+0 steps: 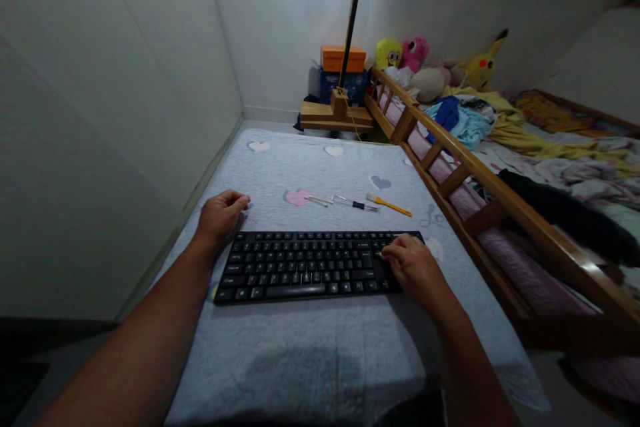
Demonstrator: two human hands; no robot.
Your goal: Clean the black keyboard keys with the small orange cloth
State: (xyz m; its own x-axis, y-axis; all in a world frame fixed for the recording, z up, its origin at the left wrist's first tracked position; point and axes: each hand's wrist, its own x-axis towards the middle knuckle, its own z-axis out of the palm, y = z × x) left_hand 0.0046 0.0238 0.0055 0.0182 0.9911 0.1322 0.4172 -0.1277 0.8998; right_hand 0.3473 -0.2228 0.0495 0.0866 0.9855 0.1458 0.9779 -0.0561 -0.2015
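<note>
A black keyboard (305,265) lies across the patterned cloth in front of me. My right hand (414,268) is over the keyboard's right end, fingers pinched on what looks like a cotton swab (381,255); only its small pale tip shows, down at the keys. Beside the keyboard's upper left corner rests my left hand (223,217), its fingers curled in and nothing visible in them. Beyond the keyboard lie more cotton swabs (318,201), a wire puller with a black grip (358,205) and a yellow-handled brush (390,205).
The cloth-covered surface (310,347) runs from me toward the wall. Along its right side stands a wooden bed rail (450,153), with rumpled bedding and plush toys behind. A wooden stand (337,113) with a dark pole and an orange box (343,59) are at the far end.
</note>
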